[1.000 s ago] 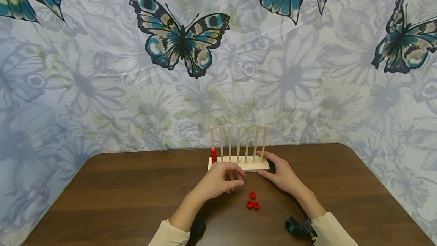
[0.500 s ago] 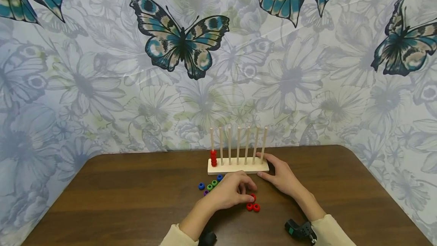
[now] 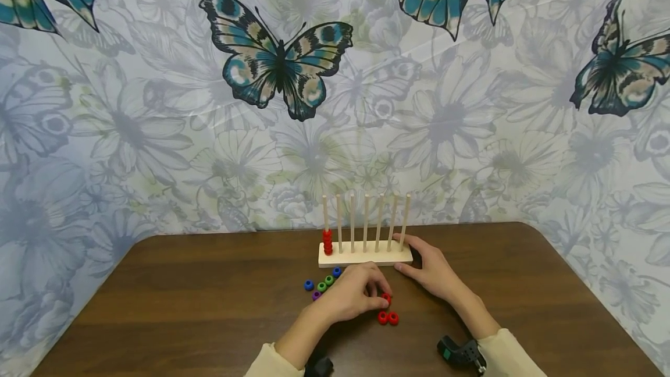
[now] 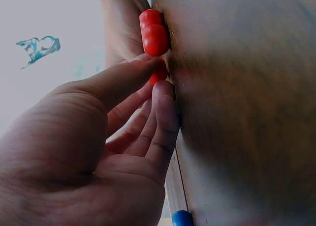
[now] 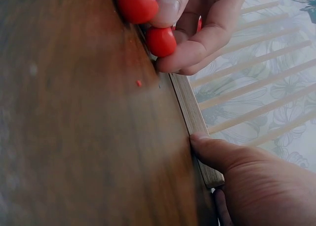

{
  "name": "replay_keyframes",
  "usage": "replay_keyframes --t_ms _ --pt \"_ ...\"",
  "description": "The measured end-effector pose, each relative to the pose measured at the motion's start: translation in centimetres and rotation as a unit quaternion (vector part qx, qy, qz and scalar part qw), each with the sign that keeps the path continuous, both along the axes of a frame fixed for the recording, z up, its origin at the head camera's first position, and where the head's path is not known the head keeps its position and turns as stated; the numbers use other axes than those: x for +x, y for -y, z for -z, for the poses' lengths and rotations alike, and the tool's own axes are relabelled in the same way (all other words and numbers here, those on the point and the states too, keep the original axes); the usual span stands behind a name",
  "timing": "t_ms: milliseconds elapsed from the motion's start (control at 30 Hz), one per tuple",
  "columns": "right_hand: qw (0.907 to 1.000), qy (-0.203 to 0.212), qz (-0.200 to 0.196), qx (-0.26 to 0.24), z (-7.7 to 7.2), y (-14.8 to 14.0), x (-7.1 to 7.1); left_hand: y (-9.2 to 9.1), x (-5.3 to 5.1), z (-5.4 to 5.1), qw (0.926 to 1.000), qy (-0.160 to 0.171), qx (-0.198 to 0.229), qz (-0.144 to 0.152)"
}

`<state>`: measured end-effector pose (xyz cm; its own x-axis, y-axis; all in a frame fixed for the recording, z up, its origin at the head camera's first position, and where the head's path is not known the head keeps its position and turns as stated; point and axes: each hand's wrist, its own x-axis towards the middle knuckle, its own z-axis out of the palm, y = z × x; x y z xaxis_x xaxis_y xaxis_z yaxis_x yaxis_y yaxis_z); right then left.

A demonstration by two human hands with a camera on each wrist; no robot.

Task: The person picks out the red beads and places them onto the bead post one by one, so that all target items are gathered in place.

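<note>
Between thumb and fingertips my left hand (image 3: pixel 350 292) pinches a red bead (image 3: pixel 386 299); the left wrist view shows that bead (image 4: pixel 158 71) between the digits, low at the table. Two other red beads (image 3: pixel 388 318) lie just in front of it. A pale wooden base (image 3: pixel 366 257) carries a row of upright pegs, and red beads (image 3: pixel 327 242) are stacked on the leftmost peg. My right hand (image 3: pixel 434 266) grips the right end of the base, thumb at the front edge, as the right wrist view also shows at the wooden base (image 5: pixel 190 107).
Left of my left hand lie blue beads (image 3: pixel 309 285), green beads (image 3: pixel 328 280) and a purple bead (image 3: pixel 316 295) on the brown table (image 3: pixel 209 295). A butterfly-patterned cloth (image 3: pixel 445 121) hangs behind the table. A black wrist device (image 3: pixel 459 351) sits by the right sleeve.
My left hand has moved right and toward the table's front, from before the base to the red beads, and has taken hold of one. The colored beads came into view. My right hand stays put.
</note>
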<state>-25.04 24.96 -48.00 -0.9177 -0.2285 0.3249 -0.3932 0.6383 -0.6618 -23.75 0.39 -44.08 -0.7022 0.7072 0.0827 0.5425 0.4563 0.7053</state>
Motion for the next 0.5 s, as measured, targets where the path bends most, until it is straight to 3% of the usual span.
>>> replay_keyframes --t_ms 367,500 --pt "0.9998 -0.015 0.004 0.009 -0.24 0.10 0.02 0.13 -0.31 0.04 0.9983 0.047 0.035 -0.001" --pt "0.9998 -0.015 0.009 0.012 -0.17 0.13 0.09 0.20 -0.34 -0.02 0.9981 0.049 0.038 -0.001"
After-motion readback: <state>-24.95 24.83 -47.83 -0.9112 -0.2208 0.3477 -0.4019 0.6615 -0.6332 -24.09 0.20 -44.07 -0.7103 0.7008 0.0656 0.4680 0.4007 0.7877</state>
